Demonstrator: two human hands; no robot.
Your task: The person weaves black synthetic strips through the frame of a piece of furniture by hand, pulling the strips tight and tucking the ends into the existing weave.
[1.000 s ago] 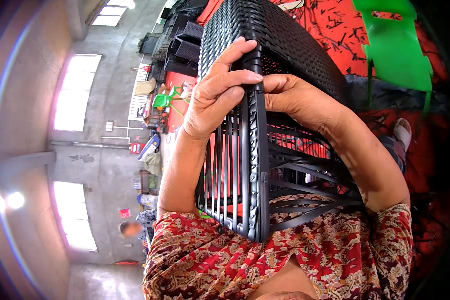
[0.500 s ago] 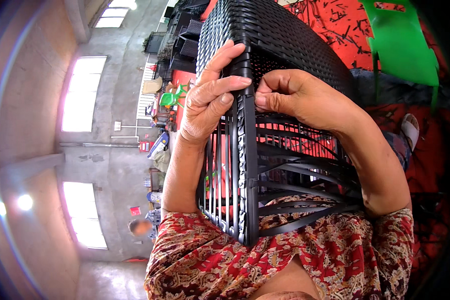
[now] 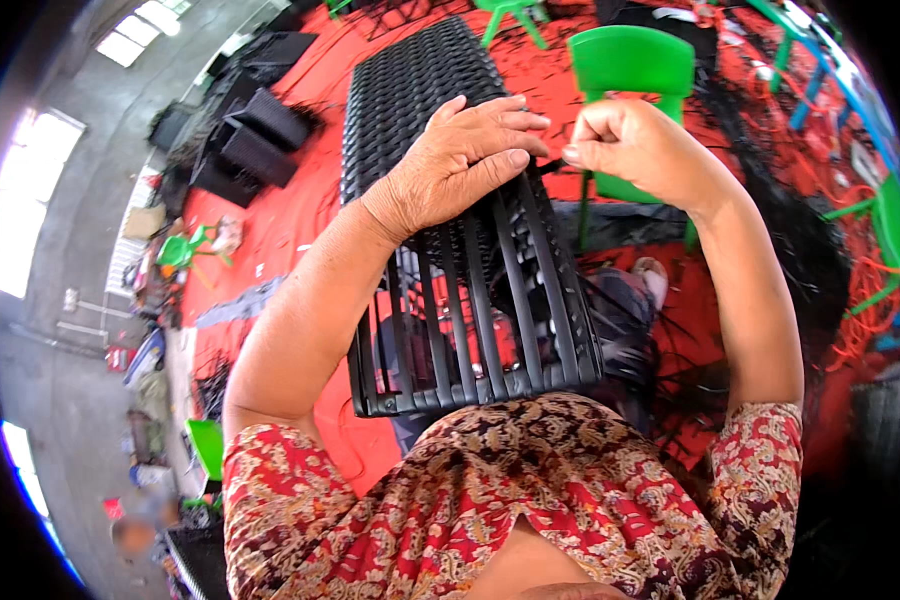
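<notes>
A black woven rattan furniture piece [image 3: 410,90] stands upright in front of my body. Its far part is tightly woven, while the near part shows bare lengthwise strips [image 3: 480,330] with gaps between them. My left hand [image 3: 465,155] lies across the piece where weave and bare strips meet, fingers stretched toward its right edge. Just right of that edge, my right hand [image 3: 640,150] is closed in a pinch. A short length of dark plastic strip [image 3: 554,166] runs from its fingertips toward the edge; its other end is hidden by the left hand.
A green chair [image 3: 630,65] stands behind my right hand. Dark woven furniture [image 3: 260,145] is grouped at the left, with a green stool [image 3: 175,250] nearer. Black scraps litter the red floor covering [image 3: 320,250]. Orange cords [image 3: 860,320] lie at the right; a blurred person [image 3: 135,535] is far left.
The furniture piece now shows its face of bare strips instead of a corner edge, and the view has swung. My right hand has moved away from the edge; my left hand has flattened over it.
</notes>
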